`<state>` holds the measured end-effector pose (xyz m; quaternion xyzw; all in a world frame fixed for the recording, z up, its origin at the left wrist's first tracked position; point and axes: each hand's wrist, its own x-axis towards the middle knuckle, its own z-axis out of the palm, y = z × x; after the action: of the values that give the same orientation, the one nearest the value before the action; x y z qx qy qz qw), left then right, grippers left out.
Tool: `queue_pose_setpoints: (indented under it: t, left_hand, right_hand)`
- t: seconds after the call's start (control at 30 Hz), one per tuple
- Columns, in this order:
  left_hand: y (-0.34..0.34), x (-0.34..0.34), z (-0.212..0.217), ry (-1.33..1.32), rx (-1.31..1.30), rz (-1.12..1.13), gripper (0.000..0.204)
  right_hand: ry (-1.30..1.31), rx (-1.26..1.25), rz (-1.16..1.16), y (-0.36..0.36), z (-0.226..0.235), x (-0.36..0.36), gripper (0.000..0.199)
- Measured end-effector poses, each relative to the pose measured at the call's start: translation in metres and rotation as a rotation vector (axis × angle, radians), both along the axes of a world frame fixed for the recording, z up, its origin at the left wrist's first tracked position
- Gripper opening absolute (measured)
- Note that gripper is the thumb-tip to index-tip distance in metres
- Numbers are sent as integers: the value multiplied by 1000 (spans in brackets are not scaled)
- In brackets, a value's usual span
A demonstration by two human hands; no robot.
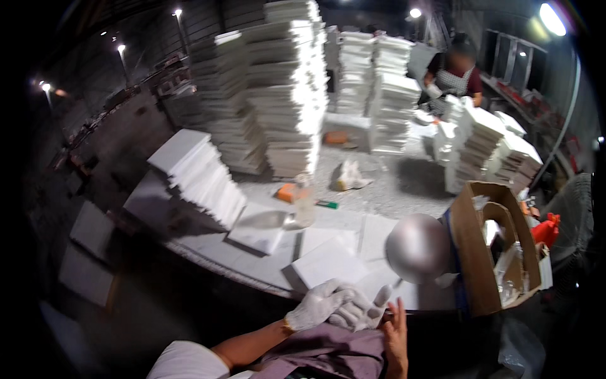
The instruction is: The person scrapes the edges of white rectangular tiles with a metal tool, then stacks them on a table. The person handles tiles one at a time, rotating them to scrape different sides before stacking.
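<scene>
My left hand (315, 307) wears a white knitted glove and is closed on a second white glove (357, 314), just in front of my body. Beside that glove, my bare right hand (396, 330) has its fingers stretched upward and apart, close to the glove's edge. Whether the right fingertips touch the glove is hard to see. Beyond my hands, a white square tile (328, 262) lies on the worktable (252, 268), overlapping other tiles. A round, shiny metal bowl-like object (418, 248) stands to the right of it.
Tall stacks of white tiles (287, 95) rise at the back, and a leaning stack (196, 174) stands left. An open cardboard box (470, 252) is at the right edge. Orange blocks (287, 192) and a crumpled white cloth (351, 175) lie mid-table. A co-worker (456, 79) is at the far right.
</scene>
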<state>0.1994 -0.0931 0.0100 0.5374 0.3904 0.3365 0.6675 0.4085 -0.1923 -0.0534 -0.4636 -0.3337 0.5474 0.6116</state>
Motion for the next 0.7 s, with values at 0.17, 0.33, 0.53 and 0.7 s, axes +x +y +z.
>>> queue_pose_setpoints:
  t: [0.17,0.33,0.53,0.7]
  left_hand:
    - [-6,7,10,-146,-46,84,24]
    - [-6,15,8,-88,-1,145,21]
    - [4,5,15,-26,-32,184,25]
    - [16,4,10,384,608,564,37]
  right_hand:
    - [163,-87,214,14,-21,15,90]
    - [392,-162,226,18,2,15,99]
    - [492,-162,153,15,-23,5,46]
    - [432,-149,-99,36,-13,-14,25]
